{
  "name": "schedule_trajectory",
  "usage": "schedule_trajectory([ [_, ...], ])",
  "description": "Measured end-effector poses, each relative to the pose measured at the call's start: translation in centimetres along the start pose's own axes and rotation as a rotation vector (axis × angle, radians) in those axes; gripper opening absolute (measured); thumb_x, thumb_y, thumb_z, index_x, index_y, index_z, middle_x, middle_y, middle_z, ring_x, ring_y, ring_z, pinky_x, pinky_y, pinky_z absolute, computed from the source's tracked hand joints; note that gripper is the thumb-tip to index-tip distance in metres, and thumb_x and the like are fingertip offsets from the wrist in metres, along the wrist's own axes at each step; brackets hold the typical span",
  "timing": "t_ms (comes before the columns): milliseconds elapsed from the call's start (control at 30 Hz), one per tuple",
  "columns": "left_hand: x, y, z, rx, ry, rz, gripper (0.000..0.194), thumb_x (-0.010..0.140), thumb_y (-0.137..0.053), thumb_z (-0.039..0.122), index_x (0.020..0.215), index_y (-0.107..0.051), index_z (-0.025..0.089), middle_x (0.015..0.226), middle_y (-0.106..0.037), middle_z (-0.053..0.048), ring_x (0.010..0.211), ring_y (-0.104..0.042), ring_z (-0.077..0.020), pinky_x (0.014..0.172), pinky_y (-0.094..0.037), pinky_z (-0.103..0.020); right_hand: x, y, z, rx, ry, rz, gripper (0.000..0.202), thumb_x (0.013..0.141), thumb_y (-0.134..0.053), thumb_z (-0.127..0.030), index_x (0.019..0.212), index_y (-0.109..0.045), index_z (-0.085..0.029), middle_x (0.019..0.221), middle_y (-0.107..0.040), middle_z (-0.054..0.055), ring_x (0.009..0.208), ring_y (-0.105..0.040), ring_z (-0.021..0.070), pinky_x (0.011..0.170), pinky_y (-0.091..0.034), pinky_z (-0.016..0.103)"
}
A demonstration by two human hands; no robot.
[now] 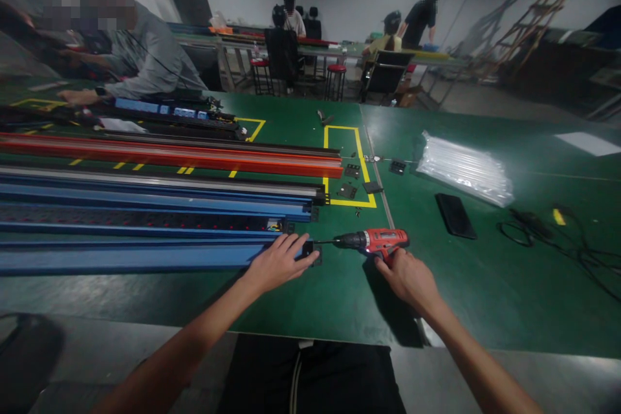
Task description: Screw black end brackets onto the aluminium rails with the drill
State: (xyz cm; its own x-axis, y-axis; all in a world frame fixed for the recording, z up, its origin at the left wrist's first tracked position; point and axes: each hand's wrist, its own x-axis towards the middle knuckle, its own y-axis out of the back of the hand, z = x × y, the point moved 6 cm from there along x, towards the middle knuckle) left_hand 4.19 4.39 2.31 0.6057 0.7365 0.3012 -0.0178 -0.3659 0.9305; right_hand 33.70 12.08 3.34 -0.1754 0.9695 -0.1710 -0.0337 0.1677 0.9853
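My right hand (406, 275) grips a red cordless drill (373, 240) that lies level, its bit pointing left at a small black end cap (311, 251). My left hand (280, 261) rests with fingers spread on the right end of the nearest long blue rail (126, 257), holding the black end cap against it. More long rails lie beyond it: blue ones (145, 207), a black one and a red one (169, 154).
Small black plates (353, 171) lie in and near a yellow taped rectangle (361, 202). A clear plastic bag (463, 168), a black phone (455, 215) and black cables (538, 229) lie at right. A person in grey (145, 55) leans over the table at left; others work at far benches.
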Motion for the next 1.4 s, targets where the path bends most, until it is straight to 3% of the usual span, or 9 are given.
schedule_trajectory([
  [700,0.14,0.09,0.07,0.014,0.003,-0.005,0.047,0.098,-0.064,0.037,0.143,-0.052,0.031,0.143,-0.058,-0.019,0.124,-0.061,-0.0328,0.102,-0.047,-0.05,-0.09,0.08,-0.07,-0.024,-0.028,0.035,0.051,0.1,-0.045,-0.059,0.101,-0.062,-0.012,0.095,-0.074,0.019,0.087,-0.075,0.0318,0.072,-0.051,0.036],
  [1167,0.15,0.28,0.05,-0.004,0.003,0.001,0.047,0.099,-0.063,0.036,0.144,-0.05,0.032,0.143,-0.058,-0.017,0.123,-0.061,-0.031,0.101,-0.047,-0.049,0.01,-0.07,0.06,-0.046,-0.01,-0.029,0.049,0.103,-0.043,-0.055,0.104,-0.063,-0.01,0.097,-0.074,0.021,0.089,-0.075,0.0315,0.075,-0.05,0.037],
  [1400,0.13,0.34,0.07,0.008,0.001,0.013,0.046,0.099,-0.062,0.036,0.144,-0.05,0.032,0.142,-0.058,-0.018,0.123,-0.061,-0.0319,0.101,-0.047,-0.049,0.04,-0.03,0.14,-0.006,-0.042,0.013,0.052,0.099,-0.045,-0.061,0.097,-0.062,-0.012,0.093,-0.075,0.019,0.085,-0.075,0.0324,0.072,-0.051,0.038],
])
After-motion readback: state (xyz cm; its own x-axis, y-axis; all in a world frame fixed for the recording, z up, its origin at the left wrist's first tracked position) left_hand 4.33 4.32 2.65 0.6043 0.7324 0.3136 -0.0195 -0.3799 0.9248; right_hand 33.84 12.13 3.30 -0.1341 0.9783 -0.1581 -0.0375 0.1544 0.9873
